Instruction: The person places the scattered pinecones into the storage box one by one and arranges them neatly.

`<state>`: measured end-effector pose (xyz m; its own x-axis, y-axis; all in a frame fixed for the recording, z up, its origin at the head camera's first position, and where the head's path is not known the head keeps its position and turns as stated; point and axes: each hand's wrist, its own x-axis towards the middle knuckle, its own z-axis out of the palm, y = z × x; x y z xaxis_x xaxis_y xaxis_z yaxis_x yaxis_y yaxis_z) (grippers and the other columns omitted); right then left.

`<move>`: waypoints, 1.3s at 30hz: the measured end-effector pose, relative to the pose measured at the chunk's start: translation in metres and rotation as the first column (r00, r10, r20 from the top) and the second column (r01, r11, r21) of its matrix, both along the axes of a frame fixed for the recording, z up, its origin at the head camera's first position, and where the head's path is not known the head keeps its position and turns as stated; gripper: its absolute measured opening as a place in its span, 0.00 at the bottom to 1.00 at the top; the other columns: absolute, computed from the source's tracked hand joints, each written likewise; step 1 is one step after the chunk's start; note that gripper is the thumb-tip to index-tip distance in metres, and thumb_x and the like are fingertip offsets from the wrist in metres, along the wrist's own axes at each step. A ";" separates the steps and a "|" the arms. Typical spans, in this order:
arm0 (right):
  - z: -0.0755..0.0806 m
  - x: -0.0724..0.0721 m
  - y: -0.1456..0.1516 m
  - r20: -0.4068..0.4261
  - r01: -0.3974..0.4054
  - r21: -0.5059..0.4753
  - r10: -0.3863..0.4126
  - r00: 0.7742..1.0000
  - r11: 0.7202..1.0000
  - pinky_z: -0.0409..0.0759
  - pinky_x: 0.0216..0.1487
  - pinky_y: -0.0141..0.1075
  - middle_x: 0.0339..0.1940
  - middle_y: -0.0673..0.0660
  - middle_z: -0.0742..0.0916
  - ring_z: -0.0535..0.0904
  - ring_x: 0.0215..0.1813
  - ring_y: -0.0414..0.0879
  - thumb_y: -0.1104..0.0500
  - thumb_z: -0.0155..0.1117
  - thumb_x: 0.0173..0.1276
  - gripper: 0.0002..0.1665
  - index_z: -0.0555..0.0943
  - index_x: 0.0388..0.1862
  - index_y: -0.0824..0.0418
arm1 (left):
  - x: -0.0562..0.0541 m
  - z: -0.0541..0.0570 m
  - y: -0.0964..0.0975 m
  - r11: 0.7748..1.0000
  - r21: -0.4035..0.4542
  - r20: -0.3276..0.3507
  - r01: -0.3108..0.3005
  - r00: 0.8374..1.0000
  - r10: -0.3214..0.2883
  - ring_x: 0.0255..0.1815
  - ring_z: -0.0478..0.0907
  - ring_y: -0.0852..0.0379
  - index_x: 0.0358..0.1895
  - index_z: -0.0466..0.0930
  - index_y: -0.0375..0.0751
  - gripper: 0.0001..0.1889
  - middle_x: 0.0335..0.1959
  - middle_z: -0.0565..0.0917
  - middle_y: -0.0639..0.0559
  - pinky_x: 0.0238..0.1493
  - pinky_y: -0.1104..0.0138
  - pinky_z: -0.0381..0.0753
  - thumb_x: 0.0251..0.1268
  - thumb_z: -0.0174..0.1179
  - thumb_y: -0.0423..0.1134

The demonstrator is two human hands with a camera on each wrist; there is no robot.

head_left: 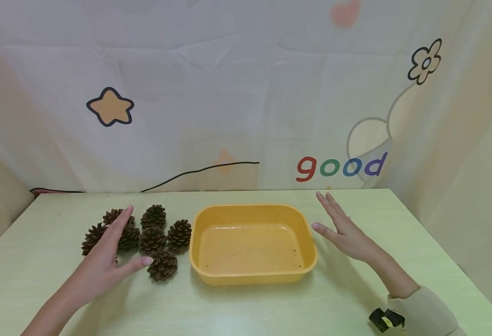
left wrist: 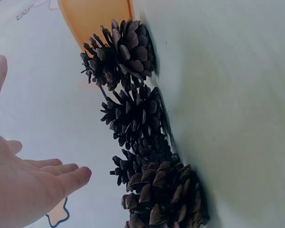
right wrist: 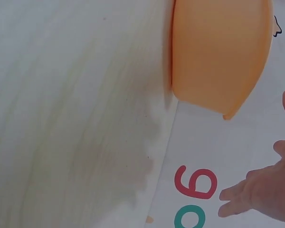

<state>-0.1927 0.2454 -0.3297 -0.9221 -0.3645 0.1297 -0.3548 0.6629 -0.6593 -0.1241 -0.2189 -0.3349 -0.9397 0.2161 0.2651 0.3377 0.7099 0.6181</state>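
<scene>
Several brown pine cones (head_left: 152, 240) are clustered on the left of the table, a few partly hidden behind my left hand (head_left: 107, 254). That hand hovers above them with fingers extended and thumb spread, holding nothing. In the left wrist view the pine cones (left wrist: 133, 111) stand in a row, apart from the fingers. A yellow plastic basin (head_left: 253, 279) sits to the right of the cones, with only small dark specks inside. Off its right side, my right hand (head_left: 348, 235) is raised with straight fingers and thumb apart. It holds nothing and does not touch the basin (right wrist: 218, 52).
The pale wooden table (head_left: 254, 310) ends at a printed cloth backdrop (head_left: 229, 102) with a star, a flower and the word "good". Cloth also hangs at both sides. A black strap-like item (head_left: 386, 319) is at the right sleeve (head_left: 424, 310).
</scene>
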 end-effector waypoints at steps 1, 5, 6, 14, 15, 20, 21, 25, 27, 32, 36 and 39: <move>0.000 0.000 0.000 0.009 -0.002 -0.007 0.002 1.000 1.000 0.37 0.59 0.72 0.73 0.63 0.42 0.34 0.72 0.63 0.51 0.54 0.68 0.44 0.42 0.74 0.52 | 0.000 -0.001 0.000 1.000 0.013 -0.003 0.003 1.000 -0.003 0.65 0.47 0.26 0.72 0.29 0.58 0.53 0.72 0.39 0.39 0.52 0.31 0.57 0.54 0.64 0.48; -0.002 -0.002 0.001 0.046 -0.013 -0.038 0.015 0.999 0.999 0.43 0.59 0.71 0.73 0.64 0.44 0.36 0.72 0.63 0.51 0.54 0.68 0.44 0.42 0.74 0.51 | 0.001 -0.004 0.001 0.998 0.056 -0.020 0.020 1.000 -0.019 0.64 0.54 0.29 0.72 0.31 0.57 0.54 0.71 0.46 0.35 0.53 0.38 0.64 0.52 0.66 0.45; -0.003 -0.002 0.001 0.058 -0.014 -0.045 0.016 0.998 0.999 0.43 0.60 0.71 0.74 0.63 0.44 0.36 0.72 0.64 0.51 0.54 0.68 0.44 0.42 0.74 0.51 | 0.001 -0.005 0.001 0.998 0.060 -0.024 0.023 0.999 -0.022 0.64 0.55 0.31 0.72 0.32 0.57 0.54 0.71 0.48 0.35 0.53 0.40 0.66 0.51 0.67 0.45; -0.009 -0.005 0.003 0.168 -0.042 -0.158 0.069 0.983 0.987 0.56 0.59 0.66 0.74 0.63 0.44 0.43 0.68 0.73 0.51 0.51 0.70 0.42 0.40 0.74 0.51 | 0.001 -0.008 0.002 0.995 0.091 0.007 0.025 1.000 -0.026 0.62 0.61 0.36 0.72 0.41 0.50 0.52 0.64 0.61 0.34 0.52 0.44 0.71 0.48 0.69 0.45; -0.009 -0.006 0.003 0.184 -0.043 -0.175 0.076 0.980 0.984 0.57 0.58 0.66 0.74 0.63 0.44 0.43 0.68 0.73 0.51 0.50 0.70 0.42 0.40 0.74 0.51 | 0.001 -0.009 0.002 0.995 0.097 0.018 0.024 0.999 -0.026 0.61 0.62 0.37 0.72 0.42 0.49 0.51 0.63 0.62 0.35 0.52 0.45 0.71 0.48 0.69 0.45; -0.011 -0.008 0.004 0.236 -0.040 -0.226 0.095 0.967 0.973 0.60 0.60 0.62 0.73 0.66 0.49 0.49 0.68 0.70 0.51 0.50 0.71 0.40 0.43 0.74 0.53 | 0.001 -0.012 0.001 0.989 0.139 0.059 0.042 0.997 -0.050 0.57 0.67 0.38 0.68 0.50 0.42 0.45 0.58 0.67 0.35 0.52 0.48 0.73 0.49 0.68 0.43; -0.011 -0.008 0.004 0.239 -0.039 -0.227 0.095 0.966 0.973 0.60 0.61 0.61 0.72 0.66 0.50 0.50 0.68 0.70 0.51 0.49 0.71 0.39 0.44 0.74 0.53 | 0.001 -0.012 0.001 0.989 0.139 0.063 0.044 0.997 -0.054 0.56 0.69 0.38 0.67 0.52 0.41 0.43 0.57 0.69 0.35 0.52 0.49 0.73 0.49 0.68 0.43; -0.012 -0.008 0.005 0.246 -0.047 -0.226 0.104 0.964 0.973 0.60 0.62 0.59 0.71 0.68 0.54 0.55 0.68 0.67 0.51 0.48 0.71 0.37 0.46 0.74 0.53 | 0.001 -0.015 0.001 0.989 0.140 0.095 0.057 0.993 -0.071 0.52 0.72 0.38 0.65 0.56 0.40 0.40 0.55 0.71 0.36 0.50 0.54 0.77 0.49 0.68 0.44; -0.012 -0.009 0.005 0.251 -0.051 -0.227 0.109 0.962 0.973 0.60 0.62 0.59 0.71 0.68 0.55 0.56 0.67 0.66 0.51 0.48 0.71 0.36 0.47 0.73 0.53 | 0.001 -0.015 0.001 0.987 0.146 0.126 0.062 0.989 -0.081 0.53 0.72 0.38 0.64 0.57 0.41 0.39 0.55 0.71 0.37 0.49 0.56 0.78 0.50 0.68 0.45; -0.015 -0.011 0.005 0.270 -0.057 -0.241 0.123 0.955 0.969 0.63 0.61 0.58 0.70 0.68 0.57 0.57 0.67 0.66 0.51 0.49 0.71 0.36 0.50 0.73 0.55 | -0.001 -0.017 0.002 0.985 0.154 0.183 0.075 0.978 -0.103 0.52 0.73 0.39 0.61 0.61 0.39 0.37 0.54 0.71 0.38 0.46 0.58 0.80 0.49 0.68 0.46; -0.017 -0.014 0.006 0.302 -0.065 -0.270 0.148 0.942 0.961 0.64 0.61 0.57 0.70 0.69 0.57 0.57 0.67 0.66 0.52 0.51 0.70 0.36 0.50 0.73 0.56 | -0.002 -0.017 0.004 0.986 0.144 0.197 0.084 0.974 -0.111 0.51 0.74 0.41 0.59 0.63 0.38 0.35 0.52 0.73 0.41 0.45 0.62 0.80 0.48 0.68 0.47; -0.019 -0.015 0.006 0.331 -0.067 -0.289 0.165 0.929 0.955 0.66 0.60 0.56 0.70 0.68 0.58 0.59 0.67 0.65 0.52 0.51 0.70 0.37 0.50 0.73 0.56 | -0.003 -0.017 0.005 0.986 0.141 0.213 0.089 0.970 -0.117 0.51 0.74 0.43 0.58 0.65 0.37 0.34 0.51 0.73 0.42 0.44 0.64 0.81 0.49 0.68 0.48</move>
<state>-0.2080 0.2518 -0.3483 -0.8796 -0.4685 -0.0832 -0.1344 0.4124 -0.9010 -0.1275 -0.2138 -0.3519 -0.9524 0.2922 0.0871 0.2506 0.5875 0.7695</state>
